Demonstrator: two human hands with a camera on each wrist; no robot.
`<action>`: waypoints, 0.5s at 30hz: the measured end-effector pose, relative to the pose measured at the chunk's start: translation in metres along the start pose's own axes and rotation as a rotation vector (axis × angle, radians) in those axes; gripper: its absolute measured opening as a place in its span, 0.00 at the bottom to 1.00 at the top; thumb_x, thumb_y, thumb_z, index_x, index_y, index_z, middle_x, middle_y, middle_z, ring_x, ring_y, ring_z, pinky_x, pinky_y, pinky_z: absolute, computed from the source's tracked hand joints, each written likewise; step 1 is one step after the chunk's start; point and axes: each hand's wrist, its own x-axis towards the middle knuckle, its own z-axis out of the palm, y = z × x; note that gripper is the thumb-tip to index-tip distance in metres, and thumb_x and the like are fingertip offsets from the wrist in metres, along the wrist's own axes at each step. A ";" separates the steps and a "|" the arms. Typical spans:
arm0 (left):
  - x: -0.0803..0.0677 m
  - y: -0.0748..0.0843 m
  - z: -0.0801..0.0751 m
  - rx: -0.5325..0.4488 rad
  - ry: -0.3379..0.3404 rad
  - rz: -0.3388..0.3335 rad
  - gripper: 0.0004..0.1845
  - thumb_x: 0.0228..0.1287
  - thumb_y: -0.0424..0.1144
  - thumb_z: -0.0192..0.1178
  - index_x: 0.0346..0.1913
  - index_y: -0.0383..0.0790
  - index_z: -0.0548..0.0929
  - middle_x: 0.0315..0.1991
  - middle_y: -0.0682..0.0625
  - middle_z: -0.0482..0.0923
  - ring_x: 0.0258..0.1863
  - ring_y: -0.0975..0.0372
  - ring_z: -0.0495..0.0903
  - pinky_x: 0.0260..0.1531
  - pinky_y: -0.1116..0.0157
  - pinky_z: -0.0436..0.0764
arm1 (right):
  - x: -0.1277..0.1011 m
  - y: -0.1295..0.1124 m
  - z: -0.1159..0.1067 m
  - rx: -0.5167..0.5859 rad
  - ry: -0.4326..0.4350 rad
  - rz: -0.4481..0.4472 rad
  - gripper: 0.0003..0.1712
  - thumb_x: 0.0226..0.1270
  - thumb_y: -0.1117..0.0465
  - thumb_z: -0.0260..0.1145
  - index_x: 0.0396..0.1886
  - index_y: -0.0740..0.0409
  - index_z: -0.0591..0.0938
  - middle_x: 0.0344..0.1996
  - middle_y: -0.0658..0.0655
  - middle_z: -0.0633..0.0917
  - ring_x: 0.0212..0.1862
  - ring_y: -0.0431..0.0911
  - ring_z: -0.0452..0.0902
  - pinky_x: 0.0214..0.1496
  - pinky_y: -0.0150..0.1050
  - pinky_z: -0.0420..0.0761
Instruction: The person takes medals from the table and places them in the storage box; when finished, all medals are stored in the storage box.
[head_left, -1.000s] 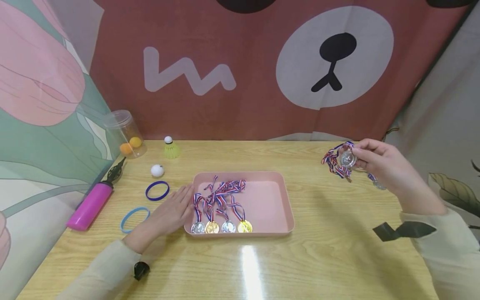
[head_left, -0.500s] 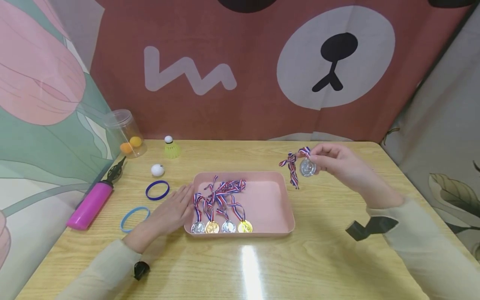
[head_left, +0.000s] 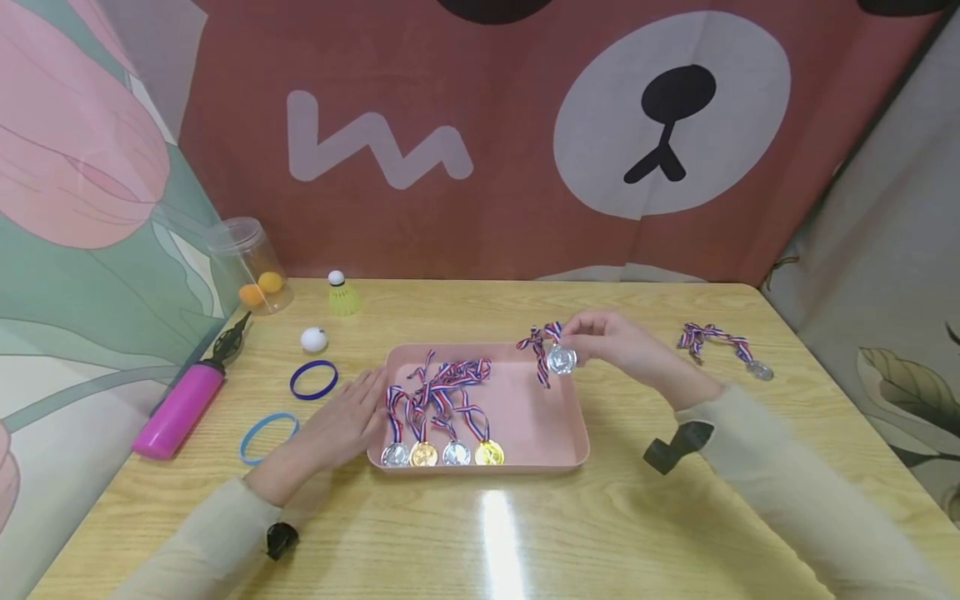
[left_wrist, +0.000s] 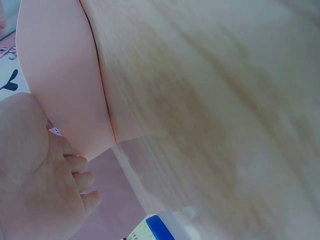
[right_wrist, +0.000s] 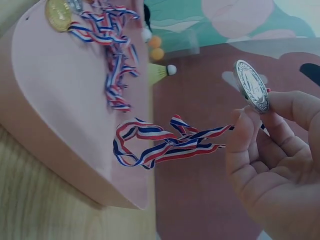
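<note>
We see the right hand (head_left: 617,346) pinching a silver medal (head_left: 561,359) by its edge between thumb and fingertips, held in the air above the right rim of the pink tray (head_left: 555,417). The medal's red, white and blue ribbon (head_left: 537,343) hangs bunched to its left, over the tray's far right corner. In the right wrist view the medal (right_wrist: 251,86) sits edge-on in the fingers (right_wrist: 280,107) and the ribbon (right_wrist: 160,142) loops free below it, not touching the tray (right_wrist: 55,115).

We note the left hand (head_left: 341,421) lying flat on the table (head_left: 675,517), fingers straight and relaxed, fingertips against the tray's left wall; it holds nothing. The left wrist view shows the same: fingers (left_wrist: 75,175) beside the tray wall (left_wrist: 65,75).

Inside the tray, along its near edge, lie 4 medals (head_left: 442,454) in a row, silver, gold, silver, gold from left to right, their ribbons piled toward the tray's middle.

Near the table's right edge lies 1 more silver medal (head_left: 759,371) with its ribbon spread to the left, well apart from the tray.

On the left part of the table: a dark blue wristband (head_left: 314,379), a light blue wristband (head_left: 268,437), a white ball (head_left: 314,339), a yellow shuttlecock (head_left: 342,296), a pink pump (head_left: 180,408) and, at the far left corner, a clear jar (head_left: 247,265) holding 2 orange balls.
</note>
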 end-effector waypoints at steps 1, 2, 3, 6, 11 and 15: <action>0.000 0.000 0.000 0.000 -0.002 -0.001 0.29 0.72 0.41 0.40 0.68 0.26 0.51 0.69 0.35 0.48 0.67 0.43 0.49 0.63 0.48 0.52 | 0.003 0.002 0.003 0.002 -0.012 0.005 0.12 0.65 0.57 0.60 0.37 0.64 0.78 0.31 0.57 0.81 0.36 0.50 0.77 0.45 0.50 0.76; 0.000 0.000 0.000 0.000 -0.005 -0.004 0.29 0.72 0.41 0.40 0.68 0.26 0.51 0.69 0.35 0.48 0.67 0.43 0.49 0.64 0.48 0.52 | 0.006 0.005 0.005 0.003 -0.020 0.008 0.12 0.65 0.57 0.61 0.37 0.64 0.78 0.32 0.57 0.81 0.36 0.50 0.77 0.45 0.51 0.76; 0.000 0.000 0.000 -0.001 -0.007 -0.006 0.29 0.72 0.41 0.40 0.69 0.26 0.51 0.69 0.35 0.48 0.67 0.43 0.48 0.64 0.48 0.52 | 0.009 0.008 0.008 0.008 -0.027 0.010 0.12 0.65 0.58 0.61 0.37 0.64 0.78 0.32 0.57 0.81 0.37 0.49 0.77 0.46 0.53 0.76; 0.000 0.000 -0.001 0.000 -0.012 -0.009 0.29 0.72 0.41 0.40 0.69 0.26 0.51 0.69 0.35 0.48 0.67 0.43 0.48 0.64 0.48 0.52 | 0.018 0.016 0.018 0.011 -0.036 0.016 0.10 0.64 0.60 0.61 0.36 0.65 0.79 0.30 0.57 0.81 0.35 0.48 0.76 0.45 0.56 0.76; 0.000 0.000 0.000 0.004 -0.011 -0.004 0.29 0.72 0.41 0.40 0.68 0.26 0.51 0.69 0.35 0.49 0.67 0.43 0.49 0.64 0.48 0.52 | 0.028 0.027 0.036 -0.001 -0.048 0.064 0.07 0.63 0.63 0.61 0.33 0.65 0.79 0.29 0.55 0.81 0.32 0.47 0.76 0.42 0.53 0.78; 0.000 -0.001 0.000 0.010 -0.008 -0.002 0.29 0.72 0.41 0.40 0.68 0.26 0.52 0.69 0.35 0.49 0.67 0.43 0.49 0.63 0.48 0.52 | 0.032 0.033 0.048 -0.031 -0.086 0.084 0.05 0.61 0.64 0.60 0.31 0.64 0.79 0.28 0.53 0.81 0.30 0.47 0.77 0.40 0.49 0.79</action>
